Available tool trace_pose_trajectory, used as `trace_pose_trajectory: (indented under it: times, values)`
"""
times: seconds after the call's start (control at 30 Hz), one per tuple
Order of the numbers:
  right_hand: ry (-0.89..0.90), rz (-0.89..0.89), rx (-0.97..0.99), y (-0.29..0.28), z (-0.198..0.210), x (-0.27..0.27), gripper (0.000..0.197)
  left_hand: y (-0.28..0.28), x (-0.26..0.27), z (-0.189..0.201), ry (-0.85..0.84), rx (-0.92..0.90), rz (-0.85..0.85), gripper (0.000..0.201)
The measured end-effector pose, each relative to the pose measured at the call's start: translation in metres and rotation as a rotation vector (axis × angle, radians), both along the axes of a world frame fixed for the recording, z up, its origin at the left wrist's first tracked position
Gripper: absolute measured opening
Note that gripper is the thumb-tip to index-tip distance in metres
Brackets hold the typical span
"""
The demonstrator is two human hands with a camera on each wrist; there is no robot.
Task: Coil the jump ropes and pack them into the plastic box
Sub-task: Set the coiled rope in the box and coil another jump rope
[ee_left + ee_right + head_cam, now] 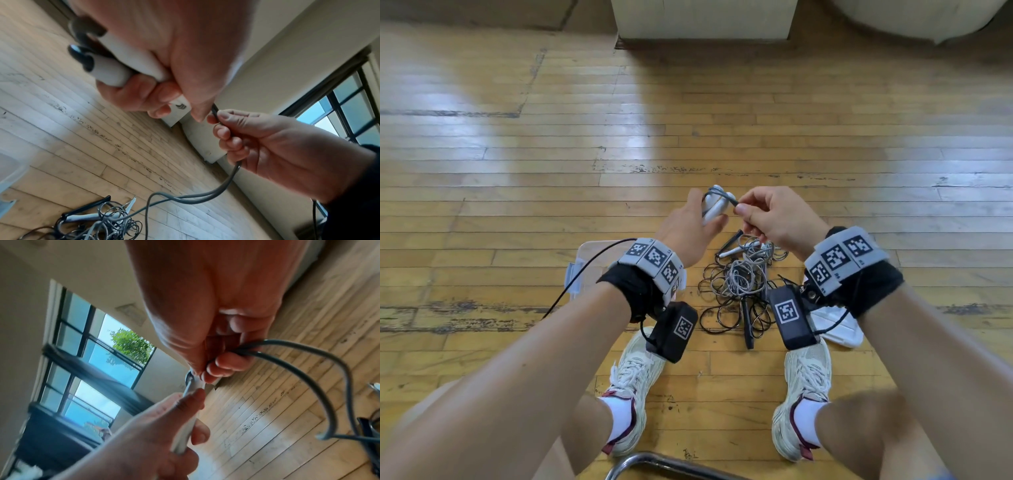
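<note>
Box [585,260] contents hidden; L hand [690,233] grips handles [714,207], R hand [777,219] pinches cord [228,180].

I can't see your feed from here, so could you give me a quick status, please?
Left hand grips two white handles together. Right hand pinches their grey cord near the handles. Remaining ropes tangled on floor; plastic box beside them, nothing blocking.

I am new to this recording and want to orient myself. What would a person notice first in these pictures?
First, the two hands raised over the wooden floor: the left hand grips two white handles together, and the right hand pinches the grey rope just beside them. Below the hands, a tangled pile of ropes lies on the floor between the person's white shoes, with a clear plastic box partly hidden behind the left wrist.
</note>
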State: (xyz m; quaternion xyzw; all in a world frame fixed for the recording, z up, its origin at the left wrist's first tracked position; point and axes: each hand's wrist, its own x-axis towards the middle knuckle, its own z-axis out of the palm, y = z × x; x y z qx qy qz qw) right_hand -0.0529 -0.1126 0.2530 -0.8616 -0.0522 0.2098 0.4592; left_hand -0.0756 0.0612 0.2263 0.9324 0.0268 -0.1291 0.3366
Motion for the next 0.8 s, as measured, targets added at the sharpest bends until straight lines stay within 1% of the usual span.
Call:
trace_pose_trajectory:
  times: [0.07, 0.13, 0.2, 0.23, 0.27, 0.3, 0.33, 0.4, 0.43, 0.5, 0.57, 0.6, 0.7, 0.8]
  values:
    - [-0.086, 0.011, -0.033, 0.001, -0.001, -0.002, 0.009, 0.001, 0.001, 0.001, 0.014, -0.047, 0.015, 0.036]
    - [-0.209, 0.005, -0.041, 0.002, -0.002, -0.004, 0.014, 0.003, 0.003, 0.003, 0.043, -0.104, 0.024, 0.037]
    - [-0.338, 0.009, -0.054, 0.002, -0.002, -0.004, 0.018, 0.003, 0.004, 0.006, 0.084, -0.222, 0.042, 0.036]
    - [-0.357, 0.003, -0.050, 0.002, -0.003, -0.004, 0.018, 0.003, 0.004, 0.008, 0.103, -0.300, 0.056, 0.034]
    - [-0.332, -0.021, -0.018, 0.003, -0.003, -0.003, 0.020, 0.004, 0.004, 0.010, 0.116, -0.369, 0.067, 0.032]
    - [-0.263, -0.062, 0.044, 0.005, -0.002, -0.003, 0.026, 0.004, 0.004, 0.011, 0.121, -0.421, 0.073, 0.032]
    - [-0.164, -0.113, 0.131, 0.006, 0.000, -0.002, 0.032, 0.004, 0.004, 0.012, 0.120, -0.455, 0.074, 0.033]
    - [0.077, -0.188, 0.306, 0.005, 0.005, 0.000, 0.034, 0.005, 0.004, 0.013, 0.101, -0.493, 0.070, 0.032]
    - [0.195, -0.193, 0.364, 0.004, 0.007, 0.002, 0.032, 0.005, 0.003, 0.014, 0.087, -0.525, 0.073, 0.031]
    - [0.364, -0.140, 0.442, 0.000, 0.005, 0.004, 0.029, 0.006, 0.003, 0.017, 0.083, -0.672, 0.110, 0.031]
    - [0.426, -0.104, 0.491, -0.003, 0.001, 0.005, 0.027, 0.008, 0.005, 0.023, 0.107, -0.833, 0.141, 0.033]
    - [0.439, -0.112, 0.508, -0.003, 0.000, 0.006, 0.026, 0.008, 0.005, 0.026, 0.119, -0.874, 0.145, 0.035]
    - [0.444, -0.160, 0.532, -0.005, 0.000, 0.006, 0.023, 0.009, 0.005, 0.029, 0.165, -0.900, 0.114, 0.036]
    - [0.409, -0.199, 0.517, -0.010, 0.003, 0.007, 0.020, 0.010, 0.007, 0.028, 0.178, -0.847, 0.084, 0.035]
